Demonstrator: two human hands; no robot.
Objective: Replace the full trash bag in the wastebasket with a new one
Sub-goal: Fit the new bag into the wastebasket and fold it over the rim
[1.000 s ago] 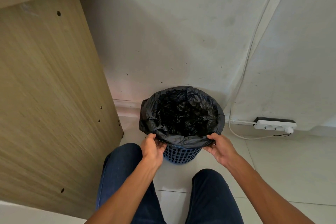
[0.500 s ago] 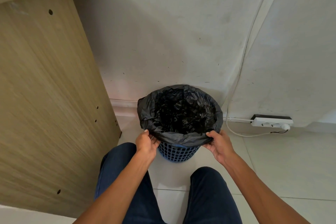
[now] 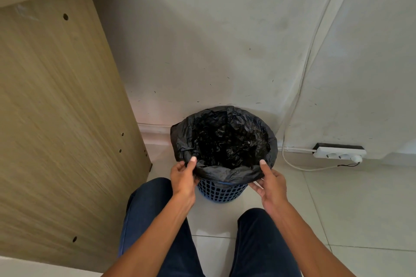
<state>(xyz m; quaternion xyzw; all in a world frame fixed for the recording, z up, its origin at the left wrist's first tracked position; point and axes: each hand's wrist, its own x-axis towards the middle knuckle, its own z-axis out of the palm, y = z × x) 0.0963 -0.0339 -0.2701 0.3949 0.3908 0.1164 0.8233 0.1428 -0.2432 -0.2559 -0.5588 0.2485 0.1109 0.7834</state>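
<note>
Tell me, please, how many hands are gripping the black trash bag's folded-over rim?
2: the left hand at the near-left rim of the trash bag, the right hand at the near-right rim.

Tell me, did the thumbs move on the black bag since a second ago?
Yes. Both thumbs now hook over the bag's near rim: the left hand and right hand sit higher against the blue wastebasket, gripping the black bag.

Scuffed white wall (image 3: pixel 202 40); pale tiled floor (image 3: pixel 349 209); wooden desk panel (image 3: pixel 56 108) left.

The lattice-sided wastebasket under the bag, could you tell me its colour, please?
Blue plastic wastebasket, clearest in the head view.
</note>
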